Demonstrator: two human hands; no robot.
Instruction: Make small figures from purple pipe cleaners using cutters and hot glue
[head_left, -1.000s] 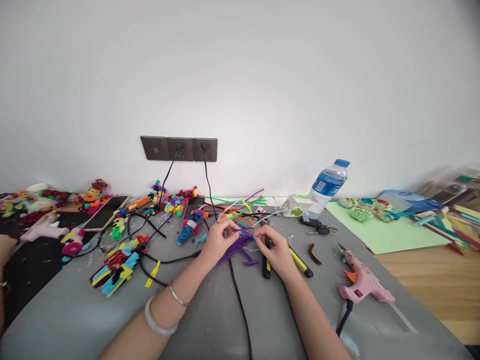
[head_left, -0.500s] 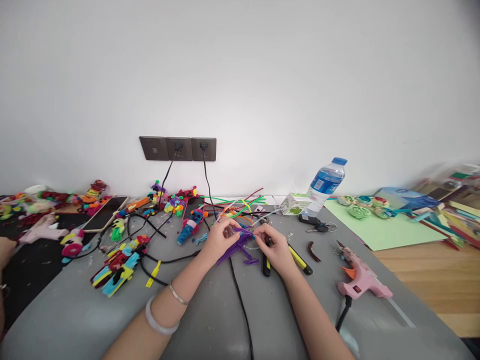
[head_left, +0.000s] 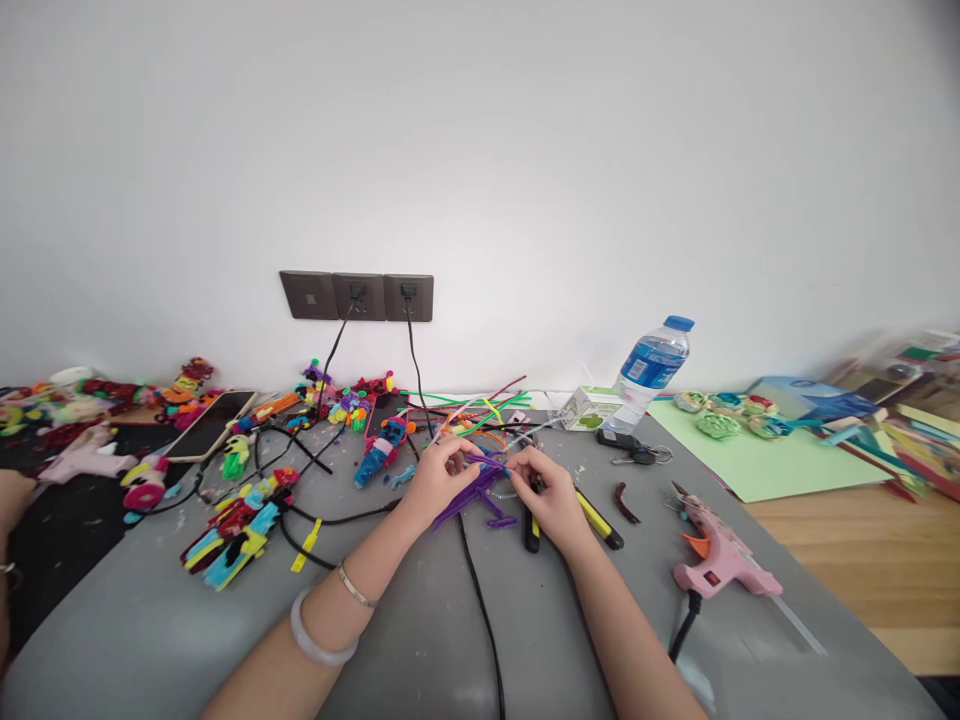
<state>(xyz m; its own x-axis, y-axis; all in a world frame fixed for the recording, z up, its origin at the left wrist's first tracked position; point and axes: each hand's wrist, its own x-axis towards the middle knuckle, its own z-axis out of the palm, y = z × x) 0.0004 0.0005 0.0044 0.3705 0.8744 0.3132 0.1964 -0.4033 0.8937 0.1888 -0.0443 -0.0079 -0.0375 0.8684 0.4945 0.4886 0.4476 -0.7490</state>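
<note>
A bundle of purple pipe cleaners (head_left: 466, 497) is held between both hands just above the grey table. My left hand (head_left: 444, 480) pinches it from the left, with a bracelet and a bangle on that arm. On the other side, my right hand (head_left: 551, 492) is closed with its fingertips on the purple pieces' right end. Yellow-and-black pliers (head_left: 598, 519) lie partly hidden under my right hand. A short curled purple piece (head_left: 501, 522) hangs or lies just below the bundle; I cannot tell which. Behind the hands are loose coloured pipe cleaners (head_left: 491, 408).
A pink glue gun (head_left: 724, 560) lies at the right, near a key (head_left: 637, 452), a small box (head_left: 590, 408) and a water bottle (head_left: 651, 370). Several fuzzy figures (head_left: 240, 530), a phone (head_left: 212, 427) and black cables (head_left: 480, 600) occupy the left and middle. Another person's hand (head_left: 13, 500) shows at far left.
Almost nothing differs. Both hands keep their grip on the purple pipe cleaners in the same place, and the view has shifted very slightly.
</note>
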